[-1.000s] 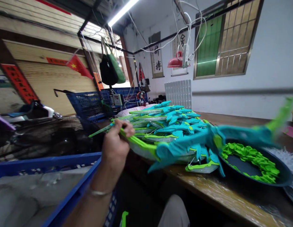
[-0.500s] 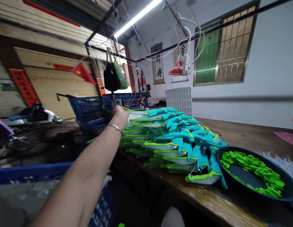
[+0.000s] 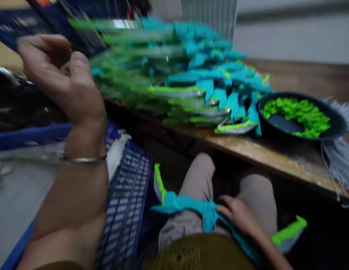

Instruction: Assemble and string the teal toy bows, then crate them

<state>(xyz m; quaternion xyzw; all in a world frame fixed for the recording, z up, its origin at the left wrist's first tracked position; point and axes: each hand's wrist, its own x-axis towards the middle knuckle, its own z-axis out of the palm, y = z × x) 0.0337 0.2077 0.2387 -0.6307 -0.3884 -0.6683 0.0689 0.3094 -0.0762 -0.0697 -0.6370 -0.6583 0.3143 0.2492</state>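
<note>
My left hand (image 3: 59, 71) is raised at the upper left with fingers curled; whatever they may hold is hidden. A metal bangle (image 3: 84, 159) circles that wrist. Low in the view, my right hand (image 3: 236, 212) grips the middle of a teal toy piece (image 3: 188, 202) with green and clear ends, lying across my lap. Beyond my knees a big blurred pile of similar teal and green pieces (image 3: 219, 78) covers the table. At its right sits a dark round pan (image 3: 284, 123) of bright green pieces (image 3: 309, 116).
A blue plastic basket (image 3: 129, 195) stands at my left, with a pale plastic-lined container (image 3: 25, 187) beside it. The table's wooden edge (image 3: 242, 148) runs in front of my knees. White fringe material (image 3: 342, 161) hangs at the right.
The view has tilted down. My left hand has drawn back from the pile's far left side toward me. My right hand and the teal piece on my lap have come into view.
</note>
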